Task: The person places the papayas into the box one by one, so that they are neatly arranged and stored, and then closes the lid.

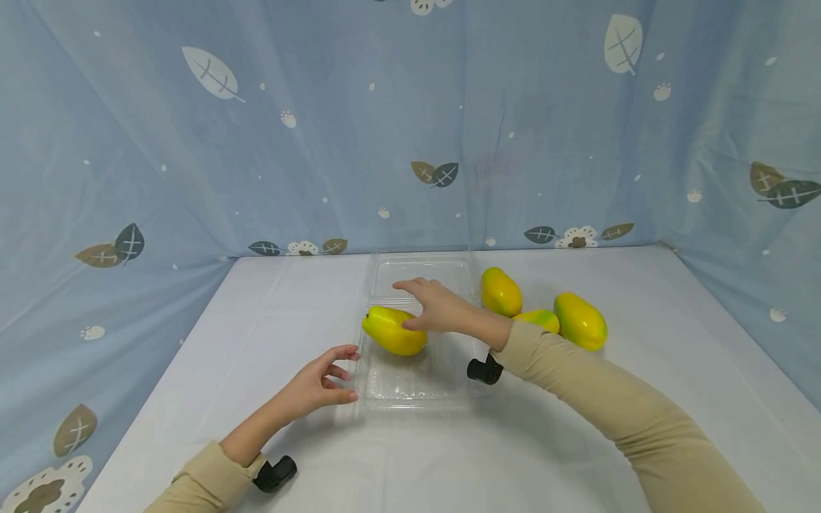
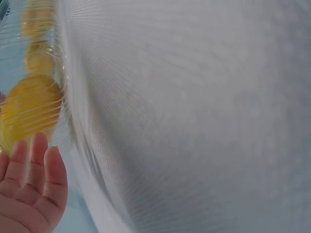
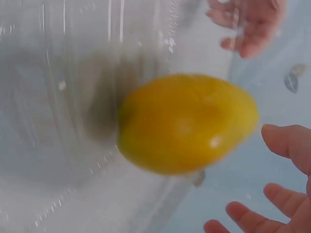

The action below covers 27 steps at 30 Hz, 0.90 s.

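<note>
A yellow mango-like fruit (image 1: 393,335) with a greenish, dark-tipped end lies in the left part of a clear plastic box (image 1: 410,390). Over its right end reaches my right hand (image 1: 442,308), thumb and fingers spread. In the right wrist view, a gap shows between those fingertips (image 3: 272,138) and the fruit (image 3: 187,124), so nothing is held. My left hand (image 1: 317,383) stays beside the box's left wall, fingers apart and slightly bent, palm facing it. The left wrist view has the left hand (image 2: 36,189) near the clear wall, with yellow fruit (image 2: 31,104) behind.
The box's raised or folded-back clear lid (image 1: 417,271) lies toward the blue curtain (image 1: 359,142). Right of the box are three more yellow fruits: one at the back (image 1: 502,292), one partly behind my sleeve (image 1: 541,319), one farther right (image 1: 580,320). A white cloth (image 1: 288,299) covers the table.
</note>
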Each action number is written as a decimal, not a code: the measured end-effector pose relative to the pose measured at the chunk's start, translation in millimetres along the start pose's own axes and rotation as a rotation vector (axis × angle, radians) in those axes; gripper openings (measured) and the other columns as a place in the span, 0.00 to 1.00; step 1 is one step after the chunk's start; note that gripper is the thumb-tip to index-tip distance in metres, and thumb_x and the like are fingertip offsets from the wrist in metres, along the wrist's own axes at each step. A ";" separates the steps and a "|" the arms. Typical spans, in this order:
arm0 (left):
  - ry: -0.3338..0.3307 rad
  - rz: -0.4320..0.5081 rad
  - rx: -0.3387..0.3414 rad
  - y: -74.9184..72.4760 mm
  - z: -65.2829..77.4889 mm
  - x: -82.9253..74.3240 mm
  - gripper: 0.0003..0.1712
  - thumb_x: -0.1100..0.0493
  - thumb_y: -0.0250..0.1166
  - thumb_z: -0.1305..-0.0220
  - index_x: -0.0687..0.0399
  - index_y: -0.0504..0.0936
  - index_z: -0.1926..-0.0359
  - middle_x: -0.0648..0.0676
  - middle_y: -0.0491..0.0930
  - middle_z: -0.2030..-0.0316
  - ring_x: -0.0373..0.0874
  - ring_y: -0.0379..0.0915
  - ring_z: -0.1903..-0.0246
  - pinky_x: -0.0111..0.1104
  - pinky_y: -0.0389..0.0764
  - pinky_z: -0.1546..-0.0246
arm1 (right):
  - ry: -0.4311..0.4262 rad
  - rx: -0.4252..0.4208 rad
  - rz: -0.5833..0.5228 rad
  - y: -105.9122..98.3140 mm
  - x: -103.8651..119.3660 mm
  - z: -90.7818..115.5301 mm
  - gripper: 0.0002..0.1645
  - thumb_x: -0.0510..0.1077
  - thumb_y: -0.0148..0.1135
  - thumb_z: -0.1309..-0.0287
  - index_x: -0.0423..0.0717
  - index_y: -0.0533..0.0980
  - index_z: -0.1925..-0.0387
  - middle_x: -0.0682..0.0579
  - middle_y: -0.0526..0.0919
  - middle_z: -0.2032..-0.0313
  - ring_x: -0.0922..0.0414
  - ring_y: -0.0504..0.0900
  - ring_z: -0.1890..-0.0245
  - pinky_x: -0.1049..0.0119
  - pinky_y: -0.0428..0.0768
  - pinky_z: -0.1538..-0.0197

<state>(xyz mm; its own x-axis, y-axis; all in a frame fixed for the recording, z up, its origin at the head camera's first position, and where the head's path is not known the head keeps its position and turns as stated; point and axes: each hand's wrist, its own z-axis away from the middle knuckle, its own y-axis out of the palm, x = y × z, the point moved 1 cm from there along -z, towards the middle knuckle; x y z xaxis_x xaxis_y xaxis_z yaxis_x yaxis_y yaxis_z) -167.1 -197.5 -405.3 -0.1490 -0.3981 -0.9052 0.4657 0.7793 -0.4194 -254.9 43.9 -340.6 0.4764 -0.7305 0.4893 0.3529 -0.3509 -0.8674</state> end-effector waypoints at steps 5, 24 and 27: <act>-0.007 -0.010 -0.005 0.8 -0.4 0.5 0.40 0.60 0.68 0.47 0.65 0.59 0.36 0.67 0.64 0.41 0.56 0.69 0.54 0.30 0.77 0.64 | -0.039 -0.035 -0.033 -18.4 -9.8 13.1 0.40 0.45 0.64 0.47 0.44 0.59 0.35 0.43 0.63 0.36 0.46 0.61 0.36 0.51 0.62 0.38; -0.019 -0.018 -0.002 1.2 -1.0 -0.4 0.41 0.60 0.68 0.47 0.64 0.59 0.36 0.67 0.64 0.41 0.56 0.69 0.54 0.30 0.78 0.65 | 0.086 -0.158 -0.121 -66.0 -69.0 75.2 0.40 0.45 0.61 0.44 0.40 0.56 0.34 0.38 0.59 0.35 0.39 0.61 0.38 0.43 0.61 0.39; -0.026 -0.018 -0.004 1.3 -0.9 -0.8 0.41 0.60 0.68 0.47 0.64 0.59 0.36 0.67 0.64 0.41 0.57 0.68 0.54 0.30 0.78 0.65 | 0.137 -0.152 -0.133 -69.6 -80.3 84.7 0.40 0.46 0.60 0.44 0.41 0.55 0.33 0.38 0.57 0.34 0.37 0.60 0.39 0.41 0.63 0.41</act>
<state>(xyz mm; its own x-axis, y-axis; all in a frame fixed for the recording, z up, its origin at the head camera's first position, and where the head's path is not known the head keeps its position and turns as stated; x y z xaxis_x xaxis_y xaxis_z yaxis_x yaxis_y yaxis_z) -167.1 -195.7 -405.2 -0.1348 -0.4248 -0.8952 0.4600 0.7734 -0.4363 -249.5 176.6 -311.9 0.3169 -0.7410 0.5920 0.2749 -0.5257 -0.8050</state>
